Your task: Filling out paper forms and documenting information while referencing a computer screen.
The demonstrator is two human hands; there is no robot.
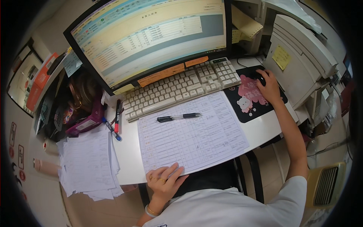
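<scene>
Resting flat on the near edge of a large printed form point(193, 134), the left hand point(163, 181) has its fingers spread and open on the paper, pinning the lower left corner without clasping anything. The form lies on the white desk point(126, 159) just in front of the keyboard point(181, 86), its long axis running left to right and tilted so that the right end sits farther from the person. A black pen point(178, 117) lies across the form's upper part, apart from both hands, its long axis nearly level with its tip toward the right.

The right hand point(269, 87) is cupped over a black mouse point(261, 78) (only a sliver of it shows past the fingers), curled closed around it on a black mouse pad point(249, 99) with a pink cartoon picture.

An orange strip note point(160, 75) and a smaller orange one point(196, 61) are stuck along the lower bezel of the monitor point(151, 38), with a pale yellow note point(123, 89) at its left corner. A yellow square note point(281, 56) sits on the slanted face of the beige printer point(302, 56) to the right. At the left, a loose stack of papers point(89, 164) overhangs the desk edge, with a red marker point(117, 115) and a blue pen point(111, 129) lying between it and the keyboard. An orange box point(39, 81) stands upright at the far left.
</scene>
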